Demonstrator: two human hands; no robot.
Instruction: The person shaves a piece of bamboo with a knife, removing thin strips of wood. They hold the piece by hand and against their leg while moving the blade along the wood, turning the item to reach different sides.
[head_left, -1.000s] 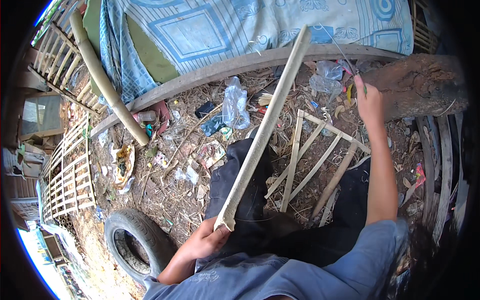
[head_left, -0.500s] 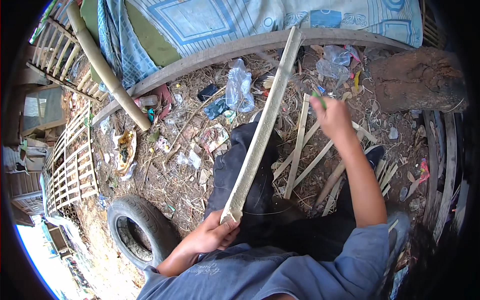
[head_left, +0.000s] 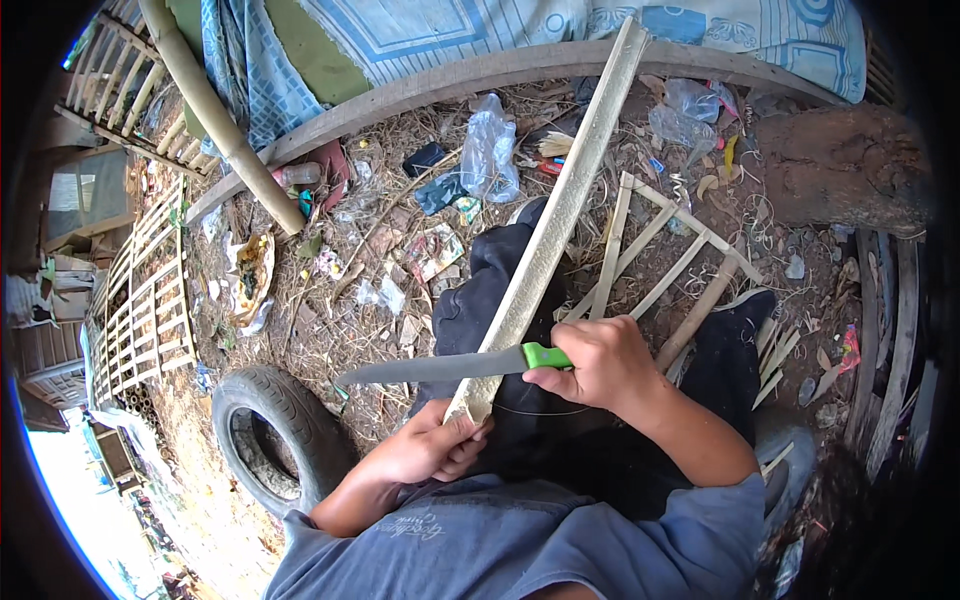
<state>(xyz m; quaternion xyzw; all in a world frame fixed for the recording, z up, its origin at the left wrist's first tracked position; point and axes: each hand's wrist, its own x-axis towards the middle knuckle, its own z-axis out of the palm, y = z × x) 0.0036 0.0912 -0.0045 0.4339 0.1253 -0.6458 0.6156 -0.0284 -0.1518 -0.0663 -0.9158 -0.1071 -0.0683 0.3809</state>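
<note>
My left hand [head_left: 435,445] is closed round the near end of a long, pale split bamboo piece [head_left: 560,215], which slants away over my leg to the far right. My right hand [head_left: 605,365] grips the green handle of a knife [head_left: 440,368]. Its long grey blade lies across the bamboo a little beyond my left hand and points left. The bamboo's inner face is turned up. Thin bamboo strips [head_left: 668,275] lie on the ground beyond my right hand.
A tyre [head_left: 285,440] lies at the left, beside my left forearm. Plastic bags [head_left: 490,150] and litter cover the dirt ahead. A curved wooden beam [head_left: 440,100] crosses the far side, with a log [head_left: 835,170] at the right. Bamboo lattice [head_left: 145,310] stands at the left.
My right hand has come back toward me from the far right, bringing the knife across the bamboo. The bamboo's far end has shifted to the right in view; my left hand keeps its grip.
</note>
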